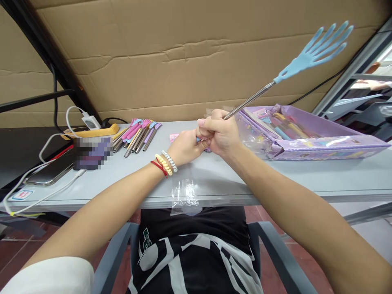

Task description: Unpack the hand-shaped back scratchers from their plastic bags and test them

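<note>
A back scratcher (252,98) with a light blue hand-shaped head and a thin metal rod slants up to the right over the table. My right hand (223,132) is closed round the lower part of its rod. Against it, my left hand (190,145) is closed at the bottom end, where a bit of blue handle shows between the fingers. Most of the handle is hidden by both hands. Below my hands a clear plastic wrapper (185,194) hangs over the table's front edge.
Several folded back scratchers (139,132) lie in a pile at left. A purple box (324,147) with more items stands at right. Far left are a phone (50,169), white cables and a yellow power strip (96,131). Cardboard (196,61) walls the back.
</note>
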Demonstrator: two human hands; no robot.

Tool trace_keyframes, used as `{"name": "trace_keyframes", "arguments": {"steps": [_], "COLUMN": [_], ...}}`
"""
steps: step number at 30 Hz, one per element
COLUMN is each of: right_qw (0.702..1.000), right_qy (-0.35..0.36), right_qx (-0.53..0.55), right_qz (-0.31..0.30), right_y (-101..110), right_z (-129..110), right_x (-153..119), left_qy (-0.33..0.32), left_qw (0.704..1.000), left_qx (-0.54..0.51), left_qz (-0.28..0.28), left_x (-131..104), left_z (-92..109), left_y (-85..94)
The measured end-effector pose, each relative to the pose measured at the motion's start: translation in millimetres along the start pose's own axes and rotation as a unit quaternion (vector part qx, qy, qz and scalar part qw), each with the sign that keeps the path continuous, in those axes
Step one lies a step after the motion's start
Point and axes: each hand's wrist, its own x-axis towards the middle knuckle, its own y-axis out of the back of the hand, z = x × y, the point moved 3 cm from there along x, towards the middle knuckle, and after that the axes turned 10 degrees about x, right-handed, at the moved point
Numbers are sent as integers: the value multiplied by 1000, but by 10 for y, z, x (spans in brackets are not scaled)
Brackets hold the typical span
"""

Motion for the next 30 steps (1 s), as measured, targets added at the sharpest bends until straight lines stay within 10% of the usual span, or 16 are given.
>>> {"name": "trace_keyframes", "arguments": {"steps": [17, 30], "right_qw": [998, 996], "right_qy": [5, -78], "right_qx": [7, -18], "right_qz": [56, 47], "right_y": [53, -38], "right_z": [82, 320], "right_x": [122, 371], "left_qy": [58, 107], "left_qw": [994, 990], "left_qx": [87, -90], "left_qz": [-24, -10], "left_x": [22, 96], "left_z": [-63, -356], "left_y": [19, 122]}}
